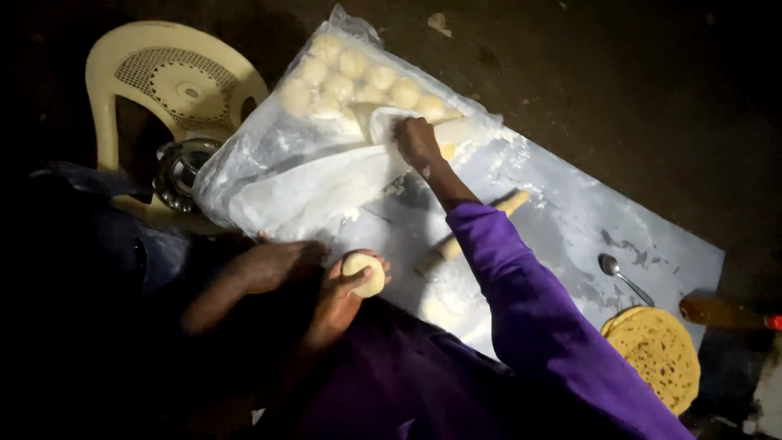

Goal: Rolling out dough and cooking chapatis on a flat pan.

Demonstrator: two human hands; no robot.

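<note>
Over the floured sheet (pixel 570 220), my left hand (pixel 338 297) cups one dough ball (pixel 364 274), fingers curled loosely round it. My right hand (pixel 417 143) rests on the plastic cover (pixel 326 175) beside the stacked dough balls (pixel 358 77). It probably pinches the cover, but I cannot tell. I'd lift gently, not drag.

One package only: clear plastic bag (pixel 269 155), crumpled, dusted w/ white flour, lying at far-left end of the floured sheet (pixel 570 220), beside the cream plastic chair (pixel 175 81). Pale round dough balls (pixel 358 77) packed inside its upper part; mouth faces right. No labels, signs or screens visible.
</note>
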